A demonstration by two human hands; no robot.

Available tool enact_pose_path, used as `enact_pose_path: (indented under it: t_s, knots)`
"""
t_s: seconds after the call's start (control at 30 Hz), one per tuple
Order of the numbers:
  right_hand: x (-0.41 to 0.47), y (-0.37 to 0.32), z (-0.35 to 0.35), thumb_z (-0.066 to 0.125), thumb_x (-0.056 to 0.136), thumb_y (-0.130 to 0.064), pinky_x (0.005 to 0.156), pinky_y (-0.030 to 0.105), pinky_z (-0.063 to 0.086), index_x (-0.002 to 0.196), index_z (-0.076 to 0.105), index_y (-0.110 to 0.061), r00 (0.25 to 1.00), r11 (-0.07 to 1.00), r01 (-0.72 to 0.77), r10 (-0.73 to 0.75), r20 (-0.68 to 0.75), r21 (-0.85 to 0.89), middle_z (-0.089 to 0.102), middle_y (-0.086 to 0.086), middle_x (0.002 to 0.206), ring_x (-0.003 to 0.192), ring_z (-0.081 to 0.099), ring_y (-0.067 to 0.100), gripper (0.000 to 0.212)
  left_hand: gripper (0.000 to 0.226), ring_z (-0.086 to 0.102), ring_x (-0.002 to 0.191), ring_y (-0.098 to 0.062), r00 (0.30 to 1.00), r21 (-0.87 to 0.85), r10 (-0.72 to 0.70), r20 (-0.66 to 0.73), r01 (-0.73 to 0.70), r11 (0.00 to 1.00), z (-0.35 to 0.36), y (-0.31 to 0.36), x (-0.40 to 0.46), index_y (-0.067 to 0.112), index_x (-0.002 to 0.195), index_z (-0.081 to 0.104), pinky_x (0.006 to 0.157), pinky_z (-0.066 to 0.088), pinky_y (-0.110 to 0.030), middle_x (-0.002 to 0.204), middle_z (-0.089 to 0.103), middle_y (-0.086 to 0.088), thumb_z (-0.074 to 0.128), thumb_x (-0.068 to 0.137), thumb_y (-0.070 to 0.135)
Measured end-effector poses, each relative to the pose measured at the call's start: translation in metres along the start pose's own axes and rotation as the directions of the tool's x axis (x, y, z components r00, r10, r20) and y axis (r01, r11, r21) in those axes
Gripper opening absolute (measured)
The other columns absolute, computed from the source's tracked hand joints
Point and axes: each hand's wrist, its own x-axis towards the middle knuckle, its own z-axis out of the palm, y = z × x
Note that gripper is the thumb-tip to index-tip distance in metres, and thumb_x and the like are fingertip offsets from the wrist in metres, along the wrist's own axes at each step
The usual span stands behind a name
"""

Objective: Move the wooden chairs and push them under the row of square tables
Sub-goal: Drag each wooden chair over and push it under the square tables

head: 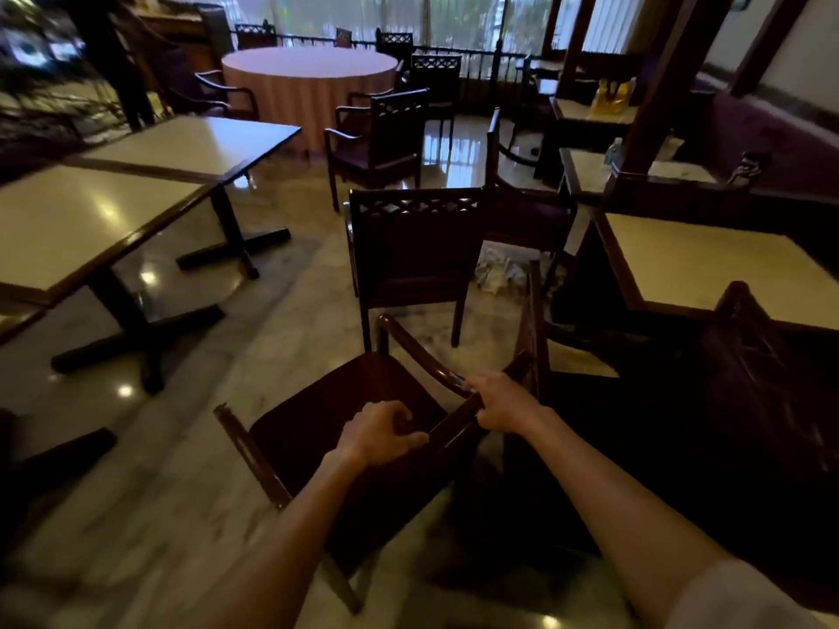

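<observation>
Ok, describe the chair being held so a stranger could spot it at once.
Start at the row of square tables on the left, then look to the marble floor at bottom centre. The held chair sits there, tilted, gripped by the left hand and right hand; neighbouring chairs stand untouched.

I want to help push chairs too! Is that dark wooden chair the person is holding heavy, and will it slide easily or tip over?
Probably fairly heavy: the chair looks like solid wood, and both the left hand and the right hand grip it. It should stay stiff, not bend. On the glossy floor its legs would likely slide easily, though pushing high on the back might tip it.
</observation>
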Motion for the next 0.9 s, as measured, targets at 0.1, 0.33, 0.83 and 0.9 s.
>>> enact_pose_path:
  t_s: [0.1,0.33,0.83,0.9]
  knots:
    - [0.025,0.016,0.01,0.067,0.082,-0.011,0.115,0.047,0.031,0.129,0.056,-0.019,0.992,0.988,0.09,-0.077,0.102,-0.123,0.045,0.002,0.139,0.131,0.044,0.025,0.049,0.058,0.059,0.105,-0.007,0.995,-0.022,-0.105,-0.006,0.104,0.994,0.013,-0.004,0.003,0.027,0.132,0.057,0.083,0.049,-0.025,0.127,0.062,0.005,0.07,0.085,0.058]
    - [0.066,0.043,0.023,0.054,0.092,-0.016,0.116,0.067,0.002,0.12,0.058,-0.018,0.929,0.905,0.293,-0.194,0.314,-0.309,0.052,0.01,0.137,0.142,0.03,0.034,0.028,0.073,0.061,0.108,-0.012,0.921,-0.013,-0.372,-0.12,0.373,0.928,0.044,0.002,-0.013,0.031,0.128,0.061,0.087,0.049,-0.036,0.123,0.064,0.01,0.062,0.074,0.079]
    - [0.098,0.039,0.031,0.066,0.073,-0.034,0.077,0.034,0.058,0.086,0.065,-0.028,0.839,0.816,0.508,-0.395,0.375,-0.277,0.065,-0.007,0.078,0.073,0.064,0.01,0.014,0.079,0.066,0.071,-0.009,0.845,0.074,-0.467,-0.261,0.5,0.863,0.077,-0.009,-0.028,0.028,0.081,0.07,0.075,0.055,-0.034,0.074,0.067,0.013,0.046,0.058,0.1]
    - [0.097,0.042,0.03,0.065,0.07,-0.035,0.073,0.032,0.059,0.078,0.062,-0.03,0.833,0.809,0.524,-0.42,0.36,-0.267,0.064,-0.007,0.073,0.068,0.063,0.008,0.01,0.081,0.066,0.068,-0.01,0.847,0.1,-0.454,-0.277,0.496,0.863,0.076,-0.008,-0.028,0.027,0.077,0.071,0.076,0.054,-0.034,0.069,0.065,0.013,0.045,0.056,0.101]
